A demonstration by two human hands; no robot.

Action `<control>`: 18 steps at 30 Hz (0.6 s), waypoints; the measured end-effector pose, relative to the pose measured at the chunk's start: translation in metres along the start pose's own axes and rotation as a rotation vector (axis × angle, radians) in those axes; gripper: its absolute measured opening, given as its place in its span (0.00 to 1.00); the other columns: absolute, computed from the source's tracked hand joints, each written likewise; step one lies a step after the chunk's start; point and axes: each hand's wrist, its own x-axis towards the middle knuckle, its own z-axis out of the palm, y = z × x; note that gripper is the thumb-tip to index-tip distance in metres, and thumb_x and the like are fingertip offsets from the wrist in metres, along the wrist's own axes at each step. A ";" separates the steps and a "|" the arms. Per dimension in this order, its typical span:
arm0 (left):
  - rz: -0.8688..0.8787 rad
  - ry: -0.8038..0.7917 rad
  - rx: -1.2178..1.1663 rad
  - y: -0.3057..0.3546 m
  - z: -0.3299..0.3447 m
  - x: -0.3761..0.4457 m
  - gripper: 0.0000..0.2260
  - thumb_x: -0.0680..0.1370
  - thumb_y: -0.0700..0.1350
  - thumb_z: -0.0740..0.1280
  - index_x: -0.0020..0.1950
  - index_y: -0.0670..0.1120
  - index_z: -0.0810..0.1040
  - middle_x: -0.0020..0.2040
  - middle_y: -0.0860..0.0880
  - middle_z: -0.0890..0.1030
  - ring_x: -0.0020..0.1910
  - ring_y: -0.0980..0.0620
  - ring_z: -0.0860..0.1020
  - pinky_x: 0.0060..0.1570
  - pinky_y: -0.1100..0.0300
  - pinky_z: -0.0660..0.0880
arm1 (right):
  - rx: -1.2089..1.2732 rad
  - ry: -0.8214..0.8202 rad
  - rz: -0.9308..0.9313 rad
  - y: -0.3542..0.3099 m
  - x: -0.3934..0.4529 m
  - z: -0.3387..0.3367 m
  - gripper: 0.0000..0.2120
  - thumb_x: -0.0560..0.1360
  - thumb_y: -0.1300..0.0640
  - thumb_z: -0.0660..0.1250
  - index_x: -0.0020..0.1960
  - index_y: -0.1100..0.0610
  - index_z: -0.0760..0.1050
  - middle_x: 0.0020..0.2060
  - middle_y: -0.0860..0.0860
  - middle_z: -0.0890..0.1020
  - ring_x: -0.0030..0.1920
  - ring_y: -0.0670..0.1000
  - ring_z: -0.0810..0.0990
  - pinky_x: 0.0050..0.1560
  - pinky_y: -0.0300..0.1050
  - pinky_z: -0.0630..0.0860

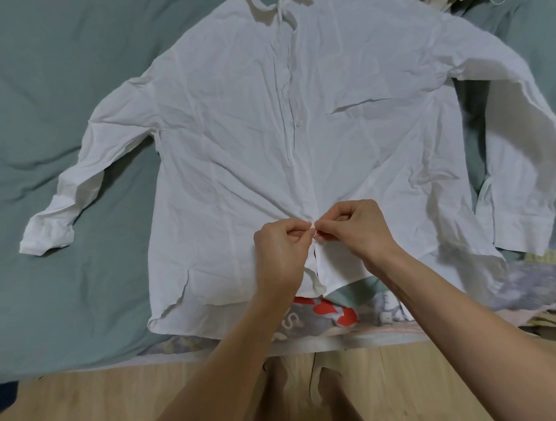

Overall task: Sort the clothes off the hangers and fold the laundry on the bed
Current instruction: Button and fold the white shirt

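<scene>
Both forearms reach over the bed's edge as the left hand (280, 242) and right hand (356, 227) pinch the button placket low on a white shirt (233, 122), spread face-up, sleeves out, on the green bedsheet (38, 94). Thin, light and limp (already heavily creased), it looks best gripped at shoulders, side seams or hem for folding.

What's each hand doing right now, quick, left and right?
Left hand: closed, pinching the white shirt at its front opening near the hem.
Right hand: closed, pinching the same spot from the other side.
</scene>
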 end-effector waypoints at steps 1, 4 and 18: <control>-0.006 -0.001 -0.029 -0.001 0.000 0.000 0.06 0.74 0.41 0.73 0.49 0.42 0.85 0.39 0.52 0.84 0.38 0.61 0.82 0.41 0.73 0.75 | 0.004 0.002 0.001 0.001 0.001 0.000 0.03 0.67 0.67 0.71 0.34 0.64 0.80 0.30 0.59 0.83 0.40 0.61 0.83 0.52 0.57 0.80; -0.005 0.000 -0.090 -0.004 0.000 -0.001 0.05 0.74 0.41 0.73 0.49 0.43 0.86 0.39 0.56 0.83 0.40 0.64 0.81 0.41 0.75 0.73 | 0.032 0.013 0.002 0.004 0.004 0.000 0.04 0.66 0.67 0.72 0.34 0.67 0.78 0.33 0.63 0.82 0.38 0.58 0.82 0.51 0.57 0.79; 0.191 -0.057 0.085 -0.010 0.004 0.005 0.06 0.77 0.40 0.70 0.50 0.43 0.85 0.42 0.49 0.85 0.42 0.57 0.82 0.47 0.64 0.78 | 0.033 0.030 -0.017 0.007 0.010 0.000 0.05 0.66 0.68 0.71 0.34 0.69 0.77 0.30 0.60 0.82 0.35 0.54 0.82 0.49 0.50 0.81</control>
